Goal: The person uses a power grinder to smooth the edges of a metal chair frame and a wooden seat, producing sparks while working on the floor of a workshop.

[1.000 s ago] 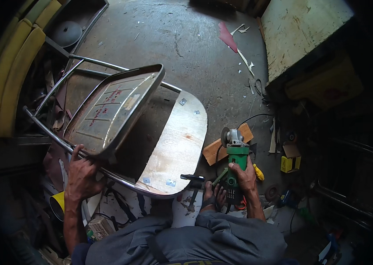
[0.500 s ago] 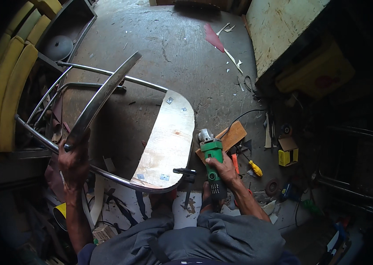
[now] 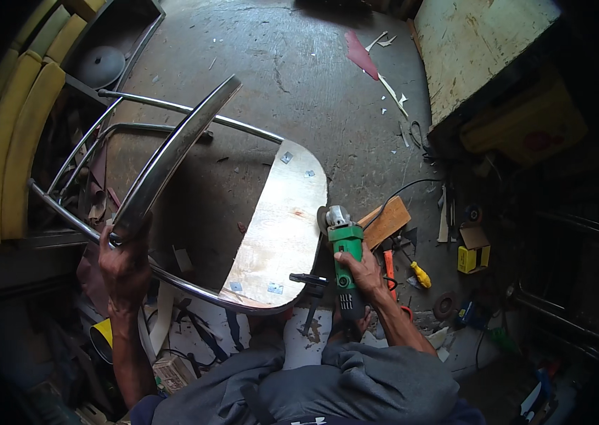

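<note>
A metal-framed chair (image 3: pixel 172 152) lies tipped on the concrete floor, the plywood underside of its seat (image 3: pixel 281 227) facing up. My left hand (image 3: pixel 123 263) grips the lower end of its shiny backrest and the chrome tube there. My right hand (image 3: pixel 362 273) holds a green angle grinder (image 3: pixel 345 258) by its body, its disc head touching or just beside the right edge of the plywood seat. A black side handle sticks out left of the grinder near the seat's front edge.
A wooden block (image 3: pixel 388 219), an orange-handled tool (image 3: pixel 390 265) and a yellow-handled screwdriver (image 3: pixel 420 274) lie right of the grinder. A small yellow box (image 3: pixel 473 248) sits further right. Yellow foam pads (image 3: pixel 12 142) line the left. A pale board (image 3: pixel 480 42) stands at the upper right.
My left hand has turned the chair so the backrest shows edge-on instead of its face. The grinder has moved from beside the wooden block up to the seat's right edge.
</note>
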`<state>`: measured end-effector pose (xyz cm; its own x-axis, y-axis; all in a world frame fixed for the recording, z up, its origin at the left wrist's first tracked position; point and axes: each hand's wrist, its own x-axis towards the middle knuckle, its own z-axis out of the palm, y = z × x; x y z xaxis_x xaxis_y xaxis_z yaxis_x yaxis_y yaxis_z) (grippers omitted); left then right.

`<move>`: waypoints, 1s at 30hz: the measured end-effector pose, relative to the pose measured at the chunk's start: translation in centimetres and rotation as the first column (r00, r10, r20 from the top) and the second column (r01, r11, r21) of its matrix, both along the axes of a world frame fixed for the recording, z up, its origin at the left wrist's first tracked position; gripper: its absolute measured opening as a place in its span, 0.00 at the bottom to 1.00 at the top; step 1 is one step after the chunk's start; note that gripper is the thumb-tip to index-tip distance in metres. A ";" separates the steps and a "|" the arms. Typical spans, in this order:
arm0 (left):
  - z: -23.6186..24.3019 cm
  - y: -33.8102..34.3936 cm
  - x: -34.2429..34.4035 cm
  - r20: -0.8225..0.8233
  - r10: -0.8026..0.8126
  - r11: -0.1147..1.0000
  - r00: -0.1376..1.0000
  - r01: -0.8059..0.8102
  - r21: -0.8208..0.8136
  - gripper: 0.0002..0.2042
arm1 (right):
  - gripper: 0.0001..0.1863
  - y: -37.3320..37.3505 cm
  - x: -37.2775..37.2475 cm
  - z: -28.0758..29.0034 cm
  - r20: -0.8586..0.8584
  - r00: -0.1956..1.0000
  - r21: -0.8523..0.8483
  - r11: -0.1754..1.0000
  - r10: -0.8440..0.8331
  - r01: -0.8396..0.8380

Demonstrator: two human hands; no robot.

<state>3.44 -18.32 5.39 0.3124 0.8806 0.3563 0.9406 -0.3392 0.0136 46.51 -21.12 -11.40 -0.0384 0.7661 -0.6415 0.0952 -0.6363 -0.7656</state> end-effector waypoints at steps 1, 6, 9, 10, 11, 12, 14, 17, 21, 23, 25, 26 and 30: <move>-0.2 -0.2 0.2 -0.001 0.004 1.000 1.000 -0.004 0.001 0.30 | 0.38 0.0 0.0 -0.2 -0.001 1.000 0.000 1.000 -0.007 0.007; 0.3 0.1 0.8 0.001 -0.010 1.000 1.000 0.010 0.004 0.31 | 0.35 0.3 0.8 -1.7 -0.008 1.000 0.016 1.000 0.004 -0.004; 0.8 -0.1 0.9 -0.050 0.035 0.997 0.998 -0.038 -0.062 0.30 | 0.37 0.6 0.2 -0.8 -0.042 0.999 0.010 1.000 -0.002 0.002; 0.7 -0.1 0.9 -0.056 0.032 0.997 0.998 -0.035 -0.061 0.31 | 0.36 0.3 0.2 -0.9 -0.049 0.999 0.003 1.000 -0.009 0.009; 0.6 -0.1 0.6 -0.061 0.029 0.998 0.998 -0.032 -0.061 0.32 | 0.36 0.1 0.2 -1.0 -0.056 0.998 -0.005 1.000 -0.016 0.016; 0.5 0.0 0.4 -0.067 0.025 0.998 0.997 -0.029 -0.062 0.33 | 0.36 0.8 0.2 -1.4 -0.053 0.999 0.008 1.000 -0.010 0.011; 0.5 0.0 0.2 -0.076 0.034 0.998 0.997 -0.038 -0.050 0.34 | 0.36 1.8 0.1 -0.8 -0.030 1.000 -0.023 1.000 -0.004 0.004; 0.8 -0.4 0.8 -0.071 0.023 0.997 0.997 -0.028 -0.075 0.31 | 0.35 1.3 0.2 -1.1 -0.031 0.999 0.044 0.999 -0.008 0.009; 0.5 0.3 0.8 -0.021 -0.026 0.999 0.999 0.026 -0.024 0.34 | 0.34 1.3 0.4 -1.8 -0.038 0.999 0.028 0.999 -0.021 0.022; 0.8 0.2 0.5 -0.032 -0.007 0.997 0.999 0.005 -0.078 0.34 | 0.35 3.1 0.2 -0.8 -0.024 0.999 -0.038 0.999 -0.026 0.025; 0.9 -0.3 -0.1 -0.091 -0.022 0.995 0.996 0.013 -0.097 0.32 | 0.35 2.5 0.4 -1.5 -0.047 0.999 0.026 0.999 -0.022 0.023; 0.5 -0.4 0.1 -0.085 -0.018 0.997 0.996 0.012 -0.072 0.32 | 0.34 1.7 0.3 -1.6 -0.064 0.997 0.064 0.997 -0.030 0.034; 0.6 0.1 0.9 -0.015 -0.006 0.999 1.000 0.005 -0.043 0.33 | 0.34 2.6 0.4 -0.2 -0.075 0.996 -0.022 0.999 -0.043 0.042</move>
